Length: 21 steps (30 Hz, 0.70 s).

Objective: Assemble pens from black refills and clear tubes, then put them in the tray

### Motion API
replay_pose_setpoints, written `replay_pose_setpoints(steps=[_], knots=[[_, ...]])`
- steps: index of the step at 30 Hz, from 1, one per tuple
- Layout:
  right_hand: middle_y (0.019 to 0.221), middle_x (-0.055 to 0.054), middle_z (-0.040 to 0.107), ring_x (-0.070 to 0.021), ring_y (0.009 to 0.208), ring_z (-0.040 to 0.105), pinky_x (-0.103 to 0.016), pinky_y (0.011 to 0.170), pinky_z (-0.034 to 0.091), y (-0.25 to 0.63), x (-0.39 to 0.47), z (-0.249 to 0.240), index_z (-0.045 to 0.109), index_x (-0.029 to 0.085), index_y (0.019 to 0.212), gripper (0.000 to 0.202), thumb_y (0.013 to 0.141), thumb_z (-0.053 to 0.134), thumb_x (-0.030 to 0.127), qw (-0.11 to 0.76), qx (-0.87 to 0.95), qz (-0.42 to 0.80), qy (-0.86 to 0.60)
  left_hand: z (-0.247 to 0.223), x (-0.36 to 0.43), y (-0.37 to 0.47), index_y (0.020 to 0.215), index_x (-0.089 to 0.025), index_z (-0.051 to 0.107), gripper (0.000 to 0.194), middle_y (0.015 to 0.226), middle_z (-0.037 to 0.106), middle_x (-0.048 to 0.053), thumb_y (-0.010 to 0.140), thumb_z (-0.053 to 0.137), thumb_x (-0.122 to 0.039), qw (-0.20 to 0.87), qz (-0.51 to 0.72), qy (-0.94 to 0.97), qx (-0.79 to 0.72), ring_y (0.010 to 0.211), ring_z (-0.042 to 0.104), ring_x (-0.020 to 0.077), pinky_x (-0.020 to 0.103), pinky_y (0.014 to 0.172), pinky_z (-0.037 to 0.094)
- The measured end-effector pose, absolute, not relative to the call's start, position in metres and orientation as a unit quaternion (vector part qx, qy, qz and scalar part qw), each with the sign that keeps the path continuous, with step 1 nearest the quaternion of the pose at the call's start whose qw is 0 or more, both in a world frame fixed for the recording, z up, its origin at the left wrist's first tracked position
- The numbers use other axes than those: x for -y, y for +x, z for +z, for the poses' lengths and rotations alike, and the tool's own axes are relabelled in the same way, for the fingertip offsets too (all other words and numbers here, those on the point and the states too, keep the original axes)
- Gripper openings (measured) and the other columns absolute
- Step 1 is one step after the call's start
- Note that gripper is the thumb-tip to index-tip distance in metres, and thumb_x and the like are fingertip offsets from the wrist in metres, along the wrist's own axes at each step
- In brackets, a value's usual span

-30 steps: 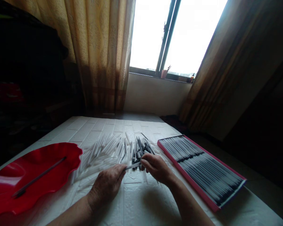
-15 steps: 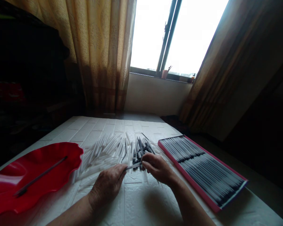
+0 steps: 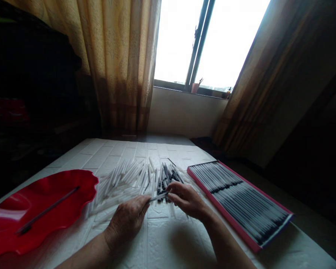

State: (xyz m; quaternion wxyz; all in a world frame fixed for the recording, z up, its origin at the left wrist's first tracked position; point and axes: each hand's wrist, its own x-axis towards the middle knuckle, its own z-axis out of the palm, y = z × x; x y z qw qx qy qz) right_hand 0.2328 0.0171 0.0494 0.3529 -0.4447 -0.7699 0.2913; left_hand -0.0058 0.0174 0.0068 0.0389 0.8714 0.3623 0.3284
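Observation:
Between my hands is a slim, pale pen [image 3: 158, 197], held at a slight slant above the table. Its left end is closed in the thumb and fingers of my left hand [image 3: 129, 218]. My right hand [image 3: 186, 198] pinches the other end, hiding the tip. Just beyond lies a pile of black-ended pen parts [image 3: 165, 181], partly covered by my right hand. Left of that pile, many clear plastic tubes [image 3: 123, 177] are spread in a loose heap.
A red wavy-edged dish [image 3: 58, 216] at the left holds one dark pen [image 3: 49, 210]. At the right lies a pink-edged box [image 3: 238, 198] packed with rows of pens. All rest on a white brick-patterned table [image 3: 162, 239]. Beyond are a window and curtains [image 3: 120, 67].
Almost nothing differs. Both hands keep hold of the pen, and the fingers of my right hand have shifted slightly at its end.

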Motion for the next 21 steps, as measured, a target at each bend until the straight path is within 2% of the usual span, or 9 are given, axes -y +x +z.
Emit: replay_pose_setpoints(steps=[3,10,21], knots=[[0.067,0.001,0.067,-0.0113,0.056,0.057,-0.021,0.052,0.044,0.2339,-0.0179,0.0477,0.061,0.019,0.09,0.008,0.085,0.058,0.025,0.366,0.76,0.311,-0.438,0.0075,-0.017,-0.0058,0.108,-0.018,0.065,0.025,0.097,0.078,0.01,0.095,0.044,-0.017,0.039,0.326,0.873,-0.362,0.085,0.076,0.0241,0.034,0.074,0.062],[0.065,0.001,0.064,-0.0121,0.054,0.058,-0.022,0.052,0.046,0.2313,-0.0184,0.0483,0.056,0.021,0.084,0.006,0.088,0.054,0.025,0.363,0.764,0.31,-0.434,0.0088,-0.0154,-0.0049,0.108,-0.016,0.065,0.026,0.097,0.078,0.012,0.094,0.043,-0.015,0.038,0.321,0.874,-0.363,0.086,0.076,0.0254,0.036,0.074,0.062],[0.057,0.0,0.063,-0.0106,0.048,0.054,-0.02,0.05,0.042,0.2272,-0.0175,0.0498,0.052,0.021,0.066,0.033,0.095,0.044,0.034,0.327,0.787,0.257,-0.456,0.0094,-0.015,-0.0053,0.108,-0.013,0.065,0.026,0.099,0.078,0.013,0.094,0.044,-0.014,0.042,0.32,0.875,-0.359,0.089,0.076,0.0265,0.037,0.076,0.062]])
